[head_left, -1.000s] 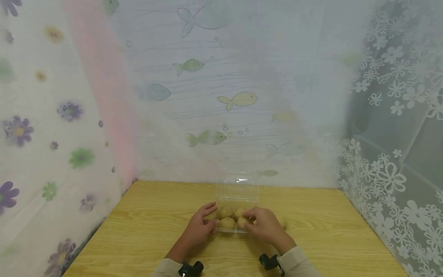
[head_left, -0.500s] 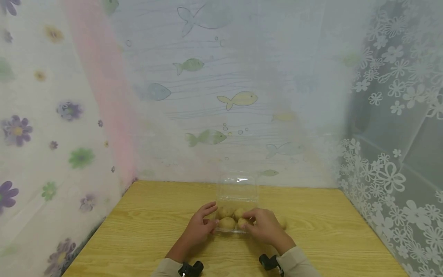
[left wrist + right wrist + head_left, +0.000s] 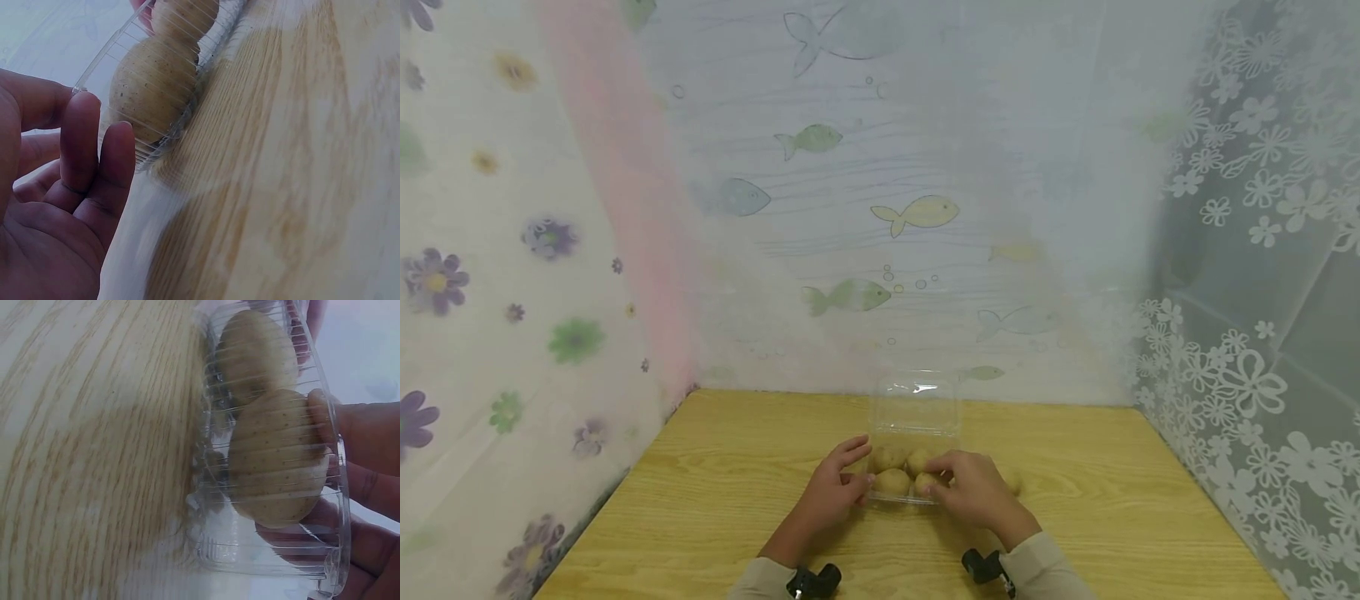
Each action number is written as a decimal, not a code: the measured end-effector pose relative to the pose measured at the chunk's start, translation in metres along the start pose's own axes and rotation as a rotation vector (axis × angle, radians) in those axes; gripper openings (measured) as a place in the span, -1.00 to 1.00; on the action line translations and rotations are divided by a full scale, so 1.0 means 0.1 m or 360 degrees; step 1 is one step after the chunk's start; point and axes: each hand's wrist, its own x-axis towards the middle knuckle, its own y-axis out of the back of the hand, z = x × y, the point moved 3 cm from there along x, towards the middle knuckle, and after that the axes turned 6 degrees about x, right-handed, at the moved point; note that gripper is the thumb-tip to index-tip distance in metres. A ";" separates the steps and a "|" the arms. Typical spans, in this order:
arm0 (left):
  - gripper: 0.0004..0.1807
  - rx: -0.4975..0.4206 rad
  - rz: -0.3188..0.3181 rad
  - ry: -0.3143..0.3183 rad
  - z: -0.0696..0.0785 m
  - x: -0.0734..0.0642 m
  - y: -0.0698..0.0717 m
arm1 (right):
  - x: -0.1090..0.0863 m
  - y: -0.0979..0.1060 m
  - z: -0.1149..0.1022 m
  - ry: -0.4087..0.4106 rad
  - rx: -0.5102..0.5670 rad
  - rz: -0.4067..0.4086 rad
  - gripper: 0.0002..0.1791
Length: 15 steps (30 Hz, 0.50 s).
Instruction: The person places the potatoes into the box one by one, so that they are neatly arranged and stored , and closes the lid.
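Note:
A clear plastic clamshell box (image 3: 913,502) lies on the table with its lid (image 3: 916,408) standing up at the back. Several potatoes (image 3: 892,482) sit inside it. My left hand (image 3: 831,492) is at the box's left side; in the left wrist view its thumb and a finger pinch the ribbed box's rim (image 3: 103,57). My right hand (image 3: 976,487) reaches in over the right side and grips the front right potato (image 3: 278,462), thumb on its near face and fingers behind it. The ribbed front wall stands before that potato in the right wrist view.
Another potato (image 3: 1013,482) lies on the wooden table (image 3: 1075,500) just right of my right hand, partly hidden by it. A fish-print curtain (image 3: 917,167) hangs behind the table. Flowered sheets (image 3: 580,342) close off both sides.

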 end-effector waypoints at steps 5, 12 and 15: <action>-0.32 0.0001 0.0003 0.0005 0.00 0.00 0.00 | 0.00 -0.01 0.00 -0.0005 0.0001 -0.0013 -0.68; -0.32 0.0014 0.0004 -0.0001 -0.03 0.01 0.01 | 0.01 -0.01 -0.01 0.0011 -0.0030 -0.0003 -0.69; -0.31 0.0013 0.0005 -0.0004 -0.03 0.01 0.01 | 0.01 -0.02 -0.01 0.0032 -0.0044 0.0008 -0.71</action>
